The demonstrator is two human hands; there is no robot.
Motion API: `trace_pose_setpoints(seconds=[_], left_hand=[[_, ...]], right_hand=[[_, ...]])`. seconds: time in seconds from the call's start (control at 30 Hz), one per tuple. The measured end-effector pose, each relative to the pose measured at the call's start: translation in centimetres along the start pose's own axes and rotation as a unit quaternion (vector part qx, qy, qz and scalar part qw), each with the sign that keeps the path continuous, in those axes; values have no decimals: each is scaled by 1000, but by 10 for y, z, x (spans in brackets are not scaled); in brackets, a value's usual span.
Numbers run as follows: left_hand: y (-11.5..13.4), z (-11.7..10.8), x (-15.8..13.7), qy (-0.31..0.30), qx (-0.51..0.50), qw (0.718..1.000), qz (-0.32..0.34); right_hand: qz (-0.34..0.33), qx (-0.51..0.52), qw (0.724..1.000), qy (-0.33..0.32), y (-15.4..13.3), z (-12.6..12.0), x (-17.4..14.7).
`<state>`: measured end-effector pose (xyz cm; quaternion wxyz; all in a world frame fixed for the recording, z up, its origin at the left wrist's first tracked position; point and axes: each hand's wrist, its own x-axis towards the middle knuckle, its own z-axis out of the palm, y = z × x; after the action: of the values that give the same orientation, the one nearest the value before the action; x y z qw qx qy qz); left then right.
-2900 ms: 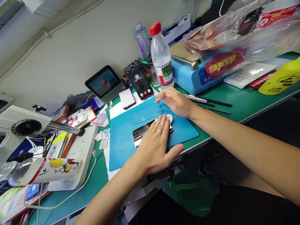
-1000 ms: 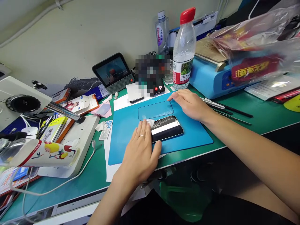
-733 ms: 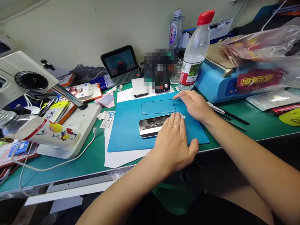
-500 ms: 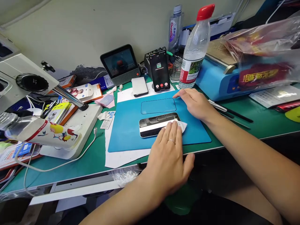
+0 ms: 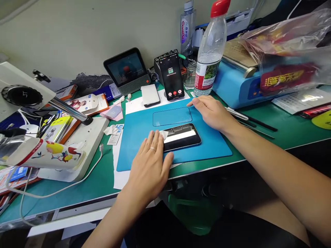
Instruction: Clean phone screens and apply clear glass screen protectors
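A smartphone with a dark glossy face lies flat on the blue mat, reflecting a bright white band. My left hand lies flat over the phone's left end, fingers together, pressing a crumpled white wipe against it; that end is hidden. Behind the phone a clear glass screen protector with a thin black border rests on the mat. Resting at the protector's right corner, my right hand has its thumb and forefinger stretched out, with nothing visible between them.
Behind the mat stand a phone showing a call screen, a smart display and a red-capped bottle. A blue machine and tweezers sit at right. At left are a microscope stand, a cable and another bottle.
My left hand has slid the wipe leftward across the phone, from its right end to its left end. My right hand stays by the protector's corner. The view has shifted slightly.
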<state>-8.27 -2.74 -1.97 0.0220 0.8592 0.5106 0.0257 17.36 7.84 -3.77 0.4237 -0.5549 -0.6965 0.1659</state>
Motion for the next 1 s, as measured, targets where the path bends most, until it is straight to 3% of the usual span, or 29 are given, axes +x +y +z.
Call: trace_pose_setpoints(seconds=[0.23,0.4,0.53,0.67,0.83,1.0], left_hand=[[64,-3,57,-3,-49,998,45],[78,4,46,29,-57,996,65],[53,6,18,38,-53,995,82],[4,-2,2,23,-33,998,58],[-53,-8,-6,36,-23,995,94],[-90,-17,7,52,-34,989,131]], right_hand=[[-5,-15,1000,-7,-3,0,2],[-1,-28,1000,-14,-2,-1,3],[-8,-44,999,-21,0,-1,2],[6,-49,998,-34,0,-2,2],[30,-63,996,-50,-1,-1,3],[18,-80,996,-39,-7,-4,1]])
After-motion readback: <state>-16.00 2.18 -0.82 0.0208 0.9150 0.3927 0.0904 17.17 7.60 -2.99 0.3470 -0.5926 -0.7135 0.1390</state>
